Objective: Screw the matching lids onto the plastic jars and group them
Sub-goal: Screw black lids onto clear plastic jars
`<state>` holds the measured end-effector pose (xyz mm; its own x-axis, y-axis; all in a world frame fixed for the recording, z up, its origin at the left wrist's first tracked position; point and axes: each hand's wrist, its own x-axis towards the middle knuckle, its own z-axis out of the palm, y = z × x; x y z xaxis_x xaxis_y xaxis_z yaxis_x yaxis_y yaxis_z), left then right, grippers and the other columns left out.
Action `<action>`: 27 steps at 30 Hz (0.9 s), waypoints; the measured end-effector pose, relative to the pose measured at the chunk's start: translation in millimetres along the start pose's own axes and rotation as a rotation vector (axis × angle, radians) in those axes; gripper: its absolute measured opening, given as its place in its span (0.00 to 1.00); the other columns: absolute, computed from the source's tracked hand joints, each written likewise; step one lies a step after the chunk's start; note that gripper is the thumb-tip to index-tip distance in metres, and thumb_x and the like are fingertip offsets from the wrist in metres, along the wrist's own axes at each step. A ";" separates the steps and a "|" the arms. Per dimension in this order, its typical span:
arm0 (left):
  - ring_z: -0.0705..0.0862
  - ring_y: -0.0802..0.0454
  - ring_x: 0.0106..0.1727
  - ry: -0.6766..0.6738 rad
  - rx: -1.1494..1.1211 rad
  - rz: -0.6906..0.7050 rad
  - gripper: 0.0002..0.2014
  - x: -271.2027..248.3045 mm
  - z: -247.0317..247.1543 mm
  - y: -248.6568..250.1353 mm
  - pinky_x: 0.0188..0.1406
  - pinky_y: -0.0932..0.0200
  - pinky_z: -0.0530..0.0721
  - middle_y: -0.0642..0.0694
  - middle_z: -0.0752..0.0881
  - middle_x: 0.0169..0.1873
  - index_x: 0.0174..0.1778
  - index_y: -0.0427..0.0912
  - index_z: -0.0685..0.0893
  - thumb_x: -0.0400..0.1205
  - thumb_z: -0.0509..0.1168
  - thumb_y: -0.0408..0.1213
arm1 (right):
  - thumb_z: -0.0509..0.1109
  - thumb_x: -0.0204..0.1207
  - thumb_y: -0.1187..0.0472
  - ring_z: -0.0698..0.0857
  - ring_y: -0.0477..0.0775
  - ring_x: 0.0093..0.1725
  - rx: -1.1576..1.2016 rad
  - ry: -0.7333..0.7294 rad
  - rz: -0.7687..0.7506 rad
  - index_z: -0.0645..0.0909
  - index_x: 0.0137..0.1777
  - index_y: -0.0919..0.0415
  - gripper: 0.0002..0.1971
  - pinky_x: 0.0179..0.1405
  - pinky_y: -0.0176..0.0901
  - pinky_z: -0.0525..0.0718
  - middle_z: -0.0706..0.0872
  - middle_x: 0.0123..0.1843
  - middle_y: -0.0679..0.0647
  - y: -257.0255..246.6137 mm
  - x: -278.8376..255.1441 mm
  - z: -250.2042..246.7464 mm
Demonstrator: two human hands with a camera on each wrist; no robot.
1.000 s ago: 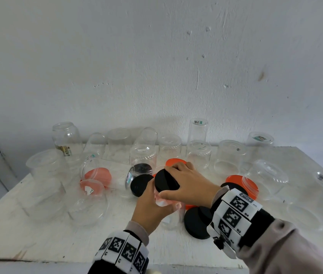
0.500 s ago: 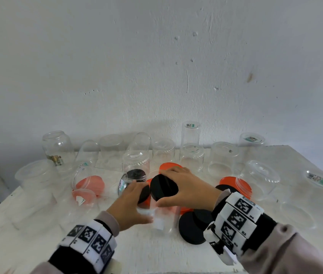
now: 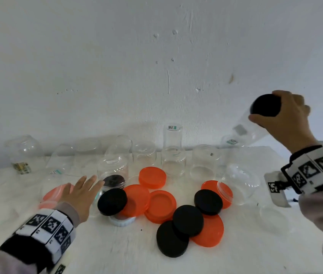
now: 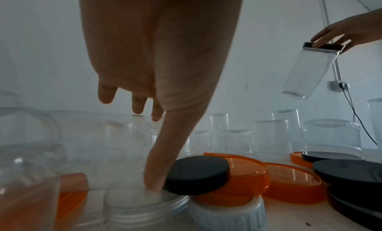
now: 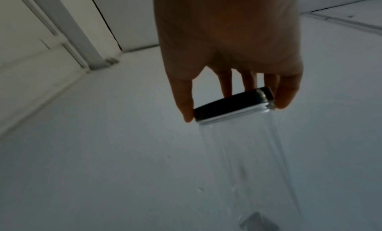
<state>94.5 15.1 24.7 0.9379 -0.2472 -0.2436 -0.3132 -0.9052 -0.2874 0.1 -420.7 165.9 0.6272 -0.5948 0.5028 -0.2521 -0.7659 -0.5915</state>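
My right hand (image 3: 283,119) grips the black lid (image 3: 265,105) of a clear capped jar (image 3: 245,129) and holds it tilted in the air above the table's back right; the same jar (image 5: 248,153) hangs below the fingers in the right wrist view. My left hand (image 3: 81,191) is flat with straight fingers, low over the left of the table. Its thumb (image 4: 163,161) touches the mouth of a clear jar lying on its side (image 4: 144,208), beside a loose black lid (image 3: 112,201). Orange lids (image 3: 160,205) and black lids (image 3: 188,220) lie heaped mid-table.
Several clear jars (image 3: 173,151) stand upside down in a row along the wall at the back of the white table (image 3: 117,254). A domed jar (image 3: 239,182) lies at the right, more clear jars (image 3: 24,153) at the left. A white ribbed cap (image 4: 227,215) sits under the lids.
My right hand lifted the capped jar from the table's middle up and to the right. My left hand let go of it and moved left, fingers straightened.
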 end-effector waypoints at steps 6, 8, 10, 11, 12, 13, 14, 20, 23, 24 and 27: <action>0.42 0.50 0.84 0.079 0.055 -0.008 0.43 8.1 0.6 1.6 0.81 0.49 0.53 0.51 0.38 0.82 0.81 0.54 0.37 0.78 0.53 0.23 | 0.80 0.69 0.61 0.63 0.73 0.73 -0.076 0.005 0.287 0.60 0.76 0.67 0.41 0.66 0.69 0.69 0.62 0.75 0.67 55.6 40.6 35.2; 0.44 0.51 0.83 0.126 0.062 -0.013 0.42 12.1 2.0 1.1 0.81 0.51 0.53 0.53 0.42 0.82 0.81 0.55 0.38 0.78 0.53 0.24 | 0.80 0.69 0.60 0.63 0.73 0.72 -0.107 -0.017 0.358 0.58 0.76 0.69 0.42 0.65 0.68 0.69 0.62 0.75 0.68 69.8 50.6 53.3; 0.47 0.52 0.83 0.175 0.067 -0.001 0.41 15.9 5.2 0.1 0.80 0.53 0.55 0.53 0.45 0.82 0.82 0.54 0.39 0.79 0.55 0.26 | 0.79 0.70 0.59 0.64 0.74 0.72 -0.158 -0.042 0.419 0.57 0.77 0.71 0.43 0.67 0.66 0.68 0.62 0.75 0.69 82.6 60.7 70.3; 0.48 0.52 0.83 0.199 0.071 0.008 0.41 16.7 6.5 -0.7 0.80 0.54 0.55 0.53 0.47 0.82 0.82 0.54 0.39 0.80 0.56 0.28 | 0.80 0.69 0.59 0.65 0.75 0.72 -0.181 -0.056 0.447 0.56 0.77 0.71 0.44 0.67 0.65 0.67 0.63 0.75 0.69 88.6 64.6 77.2; 0.49 0.52 0.83 0.216 0.077 0.017 0.40 18.0 7.6 -1.1 0.80 0.55 0.55 0.53 0.48 0.81 0.82 0.53 0.40 0.80 0.57 0.29 | 0.80 0.69 0.59 0.66 0.76 0.72 -0.205 -0.073 0.468 0.56 0.77 0.72 0.45 0.67 0.66 0.67 0.64 0.75 0.69 94.6 68.4 83.5; 0.50 0.52 0.82 0.231 0.080 0.022 0.40 20.7 9.2 -2.1 0.80 0.56 0.54 0.52 0.49 0.81 0.82 0.53 0.40 0.81 0.57 0.31 | 0.80 0.69 0.58 0.67 0.76 0.72 -0.231 -0.096 0.482 0.56 0.77 0.72 0.45 0.67 0.66 0.67 0.64 0.74 0.70 101.0 73.0 90.9; 0.51 0.52 0.82 0.242 0.084 0.025 0.40 21.8 10.2 -2.2 0.80 0.58 0.54 0.52 0.49 0.81 0.82 0.52 0.40 0.81 0.58 0.33 | 0.80 0.69 0.58 0.67 0.76 0.72 -0.257 -0.121 0.493 0.56 0.77 0.72 0.45 0.67 0.66 0.68 0.64 0.74 0.70 107.1 76.8 96.2; 0.82 0.38 0.61 0.316 -0.094 -0.008 0.48 22.5 8.5 -1.6 0.63 0.48 0.79 0.35 0.75 0.68 0.74 0.32 0.71 0.57 0.83 0.32 | 0.82 0.67 0.59 0.71 0.73 0.70 -0.345 -0.215 0.503 0.60 0.74 0.74 0.44 0.66 0.62 0.69 0.66 0.71 0.71 128.2 94.9 124.6; 0.87 0.31 0.36 0.487 -0.138 0.005 0.52 27.8 19.3 -8.0 0.34 0.39 0.87 0.29 0.84 0.47 0.55 0.22 0.83 0.29 0.85 0.23 | 0.82 0.66 0.58 0.72 0.73 0.68 -0.390 -0.225 0.487 0.62 0.73 0.74 0.42 0.64 0.62 0.70 0.67 0.70 0.71 130.0 103.9 130.2; 0.87 0.30 0.37 0.500 -0.159 -0.001 0.52 29.3 20.1 -9.9 0.34 0.37 0.87 0.28 0.83 0.48 0.56 0.21 0.82 0.30 0.85 0.22 | 0.81 0.67 0.57 0.71 0.72 0.69 -0.418 -0.244 0.482 0.64 0.71 0.74 0.39 0.64 0.61 0.70 0.67 0.70 0.70 129.4 106.6 130.1; 0.86 0.26 0.44 0.551 -0.247 -0.004 0.51 31.7 22.3 -16.1 0.36 0.33 0.87 0.29 0.79 0.52 0.60 0.21 0.79 0.37 0.85 0.21 | 0.71 0.77 0.50 0.67 0.65 0.70 -0.599 -0.377 0.408 0.74 0.48 0.65 0.17 0.63 0.54 0.68 0.76 0.55 0.63 124.2 113.3 127.0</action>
<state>126.0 29.6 1.0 0.8990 -0.3262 0.2923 -0.3272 -0.9438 -0.0471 133.4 -552.2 69.4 0.5801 -0.8145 0.0116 -0.7982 -0.5712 -0.1912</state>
